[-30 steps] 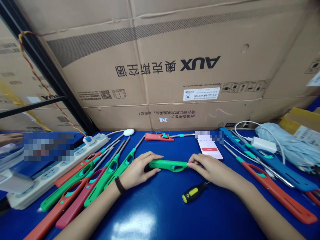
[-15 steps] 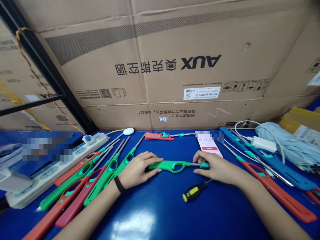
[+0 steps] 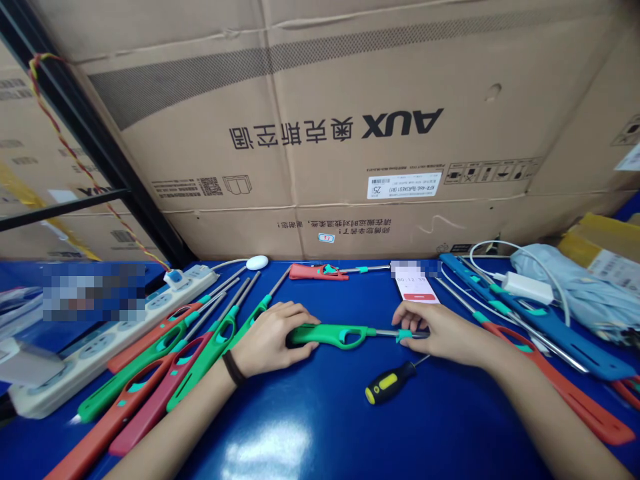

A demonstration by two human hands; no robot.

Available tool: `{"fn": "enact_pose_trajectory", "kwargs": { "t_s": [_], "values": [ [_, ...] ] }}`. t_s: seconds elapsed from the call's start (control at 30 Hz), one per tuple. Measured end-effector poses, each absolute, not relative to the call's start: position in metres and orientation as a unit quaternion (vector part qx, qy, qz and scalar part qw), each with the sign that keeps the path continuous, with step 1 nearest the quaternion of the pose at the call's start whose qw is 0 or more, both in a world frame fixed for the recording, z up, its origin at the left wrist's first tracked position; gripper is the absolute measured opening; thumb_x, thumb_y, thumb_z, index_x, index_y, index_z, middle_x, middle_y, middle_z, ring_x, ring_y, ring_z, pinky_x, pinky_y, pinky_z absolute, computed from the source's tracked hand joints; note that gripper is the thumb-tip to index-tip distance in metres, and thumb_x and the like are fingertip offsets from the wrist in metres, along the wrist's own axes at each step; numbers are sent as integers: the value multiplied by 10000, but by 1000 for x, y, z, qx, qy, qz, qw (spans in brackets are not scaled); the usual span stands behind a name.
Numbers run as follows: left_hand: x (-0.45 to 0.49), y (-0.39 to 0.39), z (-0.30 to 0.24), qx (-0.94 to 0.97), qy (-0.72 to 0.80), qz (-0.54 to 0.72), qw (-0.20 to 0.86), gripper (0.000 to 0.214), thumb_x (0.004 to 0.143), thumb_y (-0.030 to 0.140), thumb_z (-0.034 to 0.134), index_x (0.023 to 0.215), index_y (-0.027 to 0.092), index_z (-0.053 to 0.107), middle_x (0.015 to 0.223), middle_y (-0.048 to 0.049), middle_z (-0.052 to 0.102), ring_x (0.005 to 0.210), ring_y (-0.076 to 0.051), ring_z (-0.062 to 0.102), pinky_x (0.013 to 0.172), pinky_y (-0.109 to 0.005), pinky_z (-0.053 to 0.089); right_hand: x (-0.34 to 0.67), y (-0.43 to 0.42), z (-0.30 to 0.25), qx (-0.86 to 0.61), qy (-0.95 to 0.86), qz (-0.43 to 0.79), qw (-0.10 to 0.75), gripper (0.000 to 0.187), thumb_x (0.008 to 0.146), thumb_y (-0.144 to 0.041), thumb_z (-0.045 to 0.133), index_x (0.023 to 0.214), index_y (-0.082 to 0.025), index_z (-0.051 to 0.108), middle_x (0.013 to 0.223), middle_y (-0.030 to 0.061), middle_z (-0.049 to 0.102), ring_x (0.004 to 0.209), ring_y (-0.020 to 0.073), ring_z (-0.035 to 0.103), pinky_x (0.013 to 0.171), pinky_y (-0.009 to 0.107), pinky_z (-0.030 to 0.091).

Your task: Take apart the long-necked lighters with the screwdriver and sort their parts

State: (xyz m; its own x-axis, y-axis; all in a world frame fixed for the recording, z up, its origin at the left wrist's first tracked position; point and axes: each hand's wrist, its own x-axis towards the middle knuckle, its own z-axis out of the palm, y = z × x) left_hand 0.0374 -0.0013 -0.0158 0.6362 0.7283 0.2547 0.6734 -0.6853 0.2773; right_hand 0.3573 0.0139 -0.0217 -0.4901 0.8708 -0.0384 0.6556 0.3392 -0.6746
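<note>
**Green lighter held at both ends**

Left hand (image 3: 273,337) closed around the handle of the green lighter (image 3: 330,335), which lies flat on the desk (image 3: 310,427) at frame centre. Right hand (image 3: 443,333) pinches the teal collar on its metal tube. Risk: a skewed pull could bend the thin tube.

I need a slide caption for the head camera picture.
Left hand grips the green lighter by its handle, right hand pinches its tube; a screwdriver lies on the blue table.

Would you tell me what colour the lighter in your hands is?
Green lighter, teal trim; head view.
</note>
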Motion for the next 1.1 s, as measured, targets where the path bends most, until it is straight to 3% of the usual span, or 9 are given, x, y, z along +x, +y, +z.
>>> {"fn": "enact_pose_trajectory", "kwargs": {
  "t_s": [0.23, 0.43, 0.63, 0.77, 1.1],
  "values": [
    [39, -2, -23, 888, 401, 178, 136, 334, 821, 375, 632, 1117, 227, 595, 1021, -46, 591, 942, -196, 577, 860, -322, 461, 357, 17, -26, -507, -781, 341, 132, 166, 767, -330, 637, 830, -177, 615, 739, 25, 600, 696, 174, 577, 607, 269, 453],
    [52, -8, -28, 884, 401, 174, 167, 360, 786, 497, 644, 961, 194, 558, 943, -39, 574, 871, -200, 566, 805, -325, 476, 343, 11, -24, -469, -812, 312, 155, 166, 820, -348, 605, 879, -194, 616, 833, 36, 641, 765, 178, 604, 664, 265, 449],
    [52, -10, -28, 886, 392, 192, 157, 360, 814, 500, 611, 999, 211, 501, 956, -23, 613, 826, -184, 620, 716, -270, 492, 329, 4, -18, -433, -781, 398, 212, 179, 823, -354, 625, 900, -192, 626, 793, 18, 677, 751, 167, 636, 657, 239, 470],
    [54, -13, -28, 905, 359, 199, 113, 362, 826, 497, 597, 1026, 223, 470, 939, -3, 641, 786, -173, 653, 669, -248, 499, 319, -1, -17, -409, -771, 423, 244, 176, 797, -356, 664, 869, -198, 636, 830, 17, 707, 772, 166, 662, 680, 235, 489],
    [52, -13, -38, 920, 304, 249, -15, 365, 843, 508, 551, 995, 182, 489, 908, -46, 673, 804, -193, 688, 673, -251, 547, 311, -10, -17, -421, -811, 326, 240, 169, 844, -373, 614, 908, -228, 672, 903, 16, 727, 818, 174, 671, 695, 235, 471]
  ]
}}
